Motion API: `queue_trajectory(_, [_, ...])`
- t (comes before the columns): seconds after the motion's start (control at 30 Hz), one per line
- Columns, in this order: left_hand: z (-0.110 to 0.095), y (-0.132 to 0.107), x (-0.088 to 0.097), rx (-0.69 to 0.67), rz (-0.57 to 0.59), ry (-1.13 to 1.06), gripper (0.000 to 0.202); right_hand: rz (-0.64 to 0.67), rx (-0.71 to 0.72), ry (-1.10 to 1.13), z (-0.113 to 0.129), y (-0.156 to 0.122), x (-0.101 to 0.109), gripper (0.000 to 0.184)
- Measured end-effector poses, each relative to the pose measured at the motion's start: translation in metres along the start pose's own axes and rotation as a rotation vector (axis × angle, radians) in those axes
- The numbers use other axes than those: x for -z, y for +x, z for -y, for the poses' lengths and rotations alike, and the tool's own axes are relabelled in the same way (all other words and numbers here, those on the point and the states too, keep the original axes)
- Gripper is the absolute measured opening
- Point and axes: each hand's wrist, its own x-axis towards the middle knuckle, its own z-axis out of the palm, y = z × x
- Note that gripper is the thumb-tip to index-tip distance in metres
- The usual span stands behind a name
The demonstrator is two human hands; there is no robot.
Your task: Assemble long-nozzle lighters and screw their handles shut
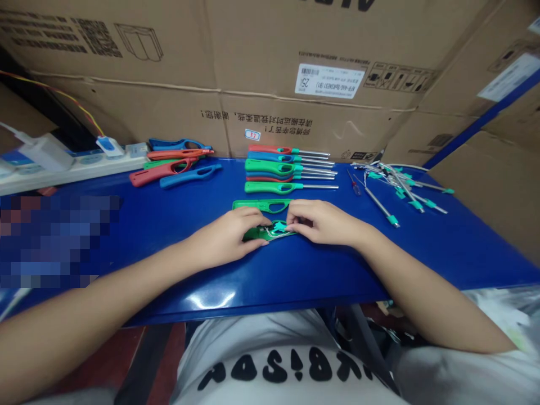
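On the blue table in front of me lies an open green lighter handle half (pixel 257 233), with thin white wires and a teal trigger piece (pixel 279 226) in it. My left hand (pixel 236 233) grips its left end, thumb at the near edge and fingers over the far edge. The fingers of my right hand (pixel 316 223) are pinched at its right end, by the teal piece; what lies between the fingertips is hidden. Just beyond, a matching green shell half (pixel 264 206) lies flat, its right end partly covered by my right hand.
Behind are stacked lighters with metal tubes (pixel 291 167). Loose coloured handle shells (pixel 177 163) lie left, by a power strip (pixel 80 166). To the right are wired metal tubes (pixel 382 205) and a small screwdriver (pixel 355 185). A cardboard wall (pixel 261 73) bounds the far edge.
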Motion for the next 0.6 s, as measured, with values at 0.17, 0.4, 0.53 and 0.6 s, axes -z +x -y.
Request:
queue_trajectory(0.17, [0.0007,0.0,0.0005,0.026,-0.003,-0.03,0.025,0.015,0.057,0.02,-0.0038,0.0017,-0.004,0.008])
queue_trajectory(0.4, [-0.0002,0.0003,0.0012,0.057,-0.003,-0.041,0.025,0.015,0.113,0.008,-0.0046,0.0017,-0.0077,0.012])
queue_trajectory(0.53, [-0.0003,0.0002,0.0008,0.062,0.004,-0.039,0.025,0.027,0.109,-0.028,-0.0014,0.001,-0.0075,0.011])
queue_trajectory(0.6, [-0.0009,0.0003,0.0011,0.075,0.008,-0.046,0.025,0.035,0.1,-0.056,0.0002,0.0011,-0.0074,0.011])
